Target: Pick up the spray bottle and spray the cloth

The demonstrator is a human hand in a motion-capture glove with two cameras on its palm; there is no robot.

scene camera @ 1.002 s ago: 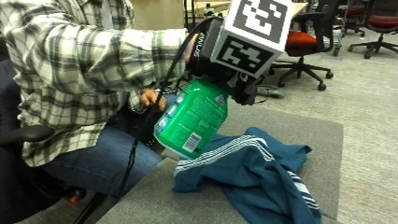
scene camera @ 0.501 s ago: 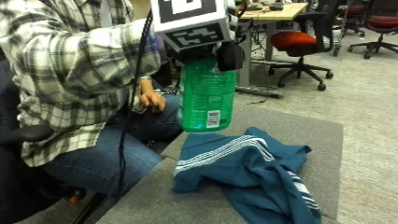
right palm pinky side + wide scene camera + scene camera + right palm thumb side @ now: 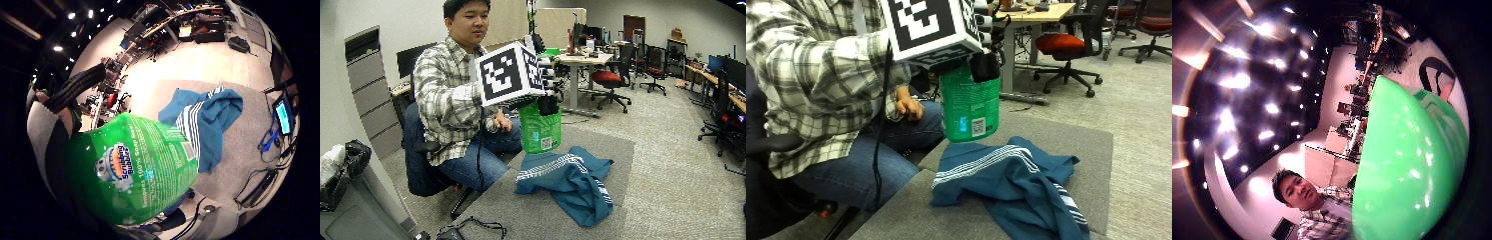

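Observation:
In the outside view a green spray bottle point(image 3: 970, 107) hangs upright in the air, label facing out. Its base is just above the near edge of the blue cloth point(image 3: 1012, 185). My gloved right hand point(image 3: 983, 66) grips the bottle at its top; most of the hand and the spray head are hidden. The cloth, blue with white stripes, lies crumpled on the grey table point(image 3: 1072, 142). The little finger side palm view shows the bottle point(image 3: 135, 172) close by, with the cloth point(image 3: 205, 120) below it. The bottle point(image 3: 1412, 165) fills much of the thumb side palm view.
The person's bare left hand point(image 3: 909, 107) rests on their lap beside the table edge. Office chairs point(image 3: 1065, 47) and a desk point(image 3: 1039, 12) stand behind. Cables and a small screen point(image 3: 282, 115) lie at one table edge. A bin point(image 3: 346, 200) stands by the wall.
The bottle has swung from a tilt to upright and risen a little, staying above the cloth's near edge. My hand has kept its grip. The cloth has not moved.

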